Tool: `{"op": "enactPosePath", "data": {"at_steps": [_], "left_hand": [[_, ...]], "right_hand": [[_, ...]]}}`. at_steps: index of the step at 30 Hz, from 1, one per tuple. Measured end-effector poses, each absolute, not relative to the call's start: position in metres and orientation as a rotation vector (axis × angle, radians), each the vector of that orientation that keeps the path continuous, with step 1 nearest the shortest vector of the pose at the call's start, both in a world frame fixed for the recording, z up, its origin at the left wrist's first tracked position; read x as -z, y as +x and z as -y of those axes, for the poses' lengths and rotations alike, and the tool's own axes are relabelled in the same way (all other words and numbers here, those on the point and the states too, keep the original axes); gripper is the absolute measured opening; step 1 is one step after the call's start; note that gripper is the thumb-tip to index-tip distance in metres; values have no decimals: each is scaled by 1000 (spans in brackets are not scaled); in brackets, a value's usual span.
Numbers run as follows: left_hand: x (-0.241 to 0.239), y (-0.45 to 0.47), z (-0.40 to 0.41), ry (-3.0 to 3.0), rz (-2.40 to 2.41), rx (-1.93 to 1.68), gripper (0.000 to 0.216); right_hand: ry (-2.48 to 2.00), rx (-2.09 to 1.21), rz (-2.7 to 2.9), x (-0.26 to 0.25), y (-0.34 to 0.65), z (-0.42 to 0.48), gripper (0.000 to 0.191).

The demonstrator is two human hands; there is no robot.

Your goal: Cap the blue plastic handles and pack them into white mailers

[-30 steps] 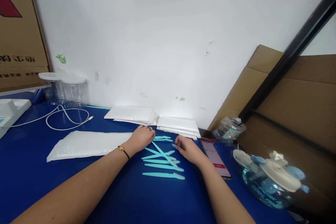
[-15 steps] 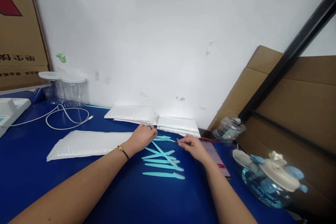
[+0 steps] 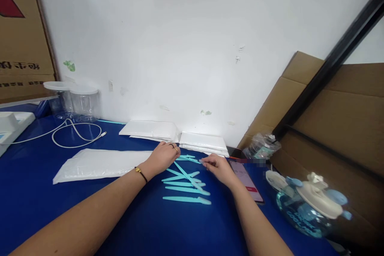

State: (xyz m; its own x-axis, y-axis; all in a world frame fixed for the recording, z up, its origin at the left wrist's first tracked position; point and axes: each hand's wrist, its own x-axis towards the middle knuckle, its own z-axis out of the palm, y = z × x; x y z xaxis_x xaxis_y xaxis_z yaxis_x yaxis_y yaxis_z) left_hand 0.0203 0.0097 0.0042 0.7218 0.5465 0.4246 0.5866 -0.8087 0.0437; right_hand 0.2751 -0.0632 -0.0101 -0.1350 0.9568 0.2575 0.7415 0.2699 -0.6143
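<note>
- Nearest, three teal sticks (image 3: 186,199) lie side by side mid-worktop; just beyond, about three more cross loosely.
- The right hand (image 3: 218,168) pinches the tip of one teal stick (image 3: 192,160). The left hand (image 3: 163,156) rests on the far sticks' ends, its grip impossible to tell.
- About eight sticks in all, none inside a pouch.
- Leftward lies one flat white pouch (image 3: 102,164); at the far edge, two pouch stacks (image 3: 150,129) and two clear jars (image 3: 85,104).

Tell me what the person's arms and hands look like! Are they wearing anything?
Both arms are bare, with no sleeves or gloves. The left hand has a gold ring on a finger, and its wrist wears a thin black bracelet with a small gold bead. The right hand shows no jewellery.
</note>
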Motion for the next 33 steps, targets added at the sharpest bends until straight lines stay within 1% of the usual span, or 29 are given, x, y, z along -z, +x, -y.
{"op": "enactPosePath", "data": {"at_steps": [20, 26, 33], "left_hand": [[-4, 21, -9, -2837, 942, 648, 23], [-4, 20, -12, -2804, 963, 645, 23], [-5, 23, -7, -2897, 919, 704, 26]], "right_hand": [[-1497, -438, 1957, 4, 267, 67, 23], [-1509, -386, 1915, 2, 277, 67, 22], [-1459, -482, 1937, 7, 265, 67, 23]]}}
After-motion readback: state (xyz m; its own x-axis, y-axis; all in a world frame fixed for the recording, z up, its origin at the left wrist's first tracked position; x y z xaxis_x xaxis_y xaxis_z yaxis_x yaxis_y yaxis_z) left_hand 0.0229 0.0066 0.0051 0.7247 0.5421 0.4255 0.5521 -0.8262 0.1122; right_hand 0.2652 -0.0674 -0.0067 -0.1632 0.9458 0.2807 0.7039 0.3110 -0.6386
